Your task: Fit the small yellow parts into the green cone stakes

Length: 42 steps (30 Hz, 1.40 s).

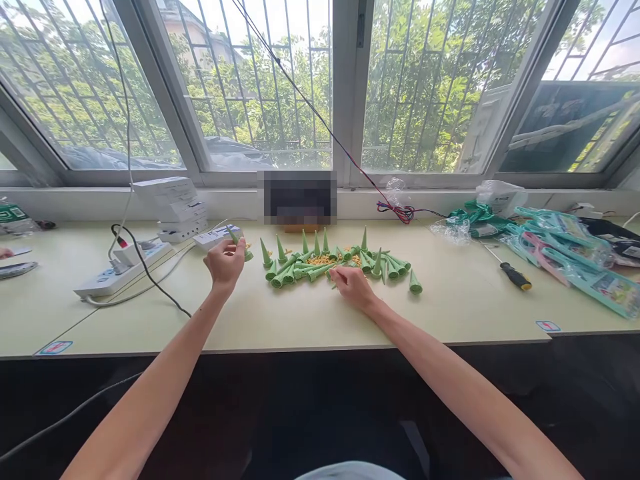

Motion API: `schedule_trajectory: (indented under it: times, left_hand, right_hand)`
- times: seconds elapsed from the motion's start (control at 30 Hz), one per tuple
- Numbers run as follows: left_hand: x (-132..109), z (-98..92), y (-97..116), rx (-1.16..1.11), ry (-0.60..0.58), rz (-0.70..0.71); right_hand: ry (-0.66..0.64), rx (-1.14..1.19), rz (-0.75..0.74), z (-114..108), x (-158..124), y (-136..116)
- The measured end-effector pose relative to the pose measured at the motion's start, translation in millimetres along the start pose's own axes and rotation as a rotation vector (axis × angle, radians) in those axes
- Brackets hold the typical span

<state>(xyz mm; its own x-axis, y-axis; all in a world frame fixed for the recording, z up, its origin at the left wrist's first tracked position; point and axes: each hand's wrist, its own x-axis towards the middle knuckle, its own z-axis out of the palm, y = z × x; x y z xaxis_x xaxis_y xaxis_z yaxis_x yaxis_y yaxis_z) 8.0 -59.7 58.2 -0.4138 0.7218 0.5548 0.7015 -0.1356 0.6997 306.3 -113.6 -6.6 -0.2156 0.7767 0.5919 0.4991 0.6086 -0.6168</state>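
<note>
My left hand (pixel 226 263) is raised a little over the table, left of the pile, its fingers closed on a green cone (pixel 233 235) whose tip points up. At the front of the pile, my right hand (pixel 353 285) has its fingers pinched together; what they hold, if anything, is hidden. Many green cones (pixel 287 275) lie in a heap before me, and several stand upright, such as the cone (pixel 365 239) at the back. Small yellow pieces (pixel 325 260) are heaped among them. One cone (pixel 415 283) lies apart at the right end.
White boxes (pixel 170 207) are stacked at the left behind a power strip (pixel 123 270) with cables. A screwdriver (pixel 515 275) and teal packaged items (pixel 575 257) lie at the right. Part of another person's hand (pixel 6 253) shows at the far left. Windows line the back.
</note>
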Motion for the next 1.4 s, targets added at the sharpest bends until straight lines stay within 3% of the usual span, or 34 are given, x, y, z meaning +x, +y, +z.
schedule_trajectory:
  times: [0.1, 0.53, 0.83, 1.27, 1.33, 1.4]
  left_hand:
    - [0, 10.1, -16, 0.078, 0.045, 0.023]
    - [-1, 22.3, -44, 0.060, -0.196, 0.018]
    - [-6, 20.0, -41, 0.042, -0.344, -0.019]
    - [-5, 22.1, -41, 0.048, -0.333, 0.001]
    - [-6, 19.0, -38, 0.059, -0.284, 0.037]
    - [-8, 15.3, -33, 0.082, -0.142, 0.137]
  right_hand:
    - [-0.014, 0.014, -0.002, 0, 0, 0]
    - [-0.037, 0.032, -0.001, 2, -1, 0]
    - [-0.035, 0.047, -0.010, 2, -1, 0]
    - [-0.032, 0.021, 0.000, 2, -1, 1]
    - [0.011, -0.005, 0.025, 1, -1, 1]
    - [0.072, -0.020, 0.059, 0, 0, 2]
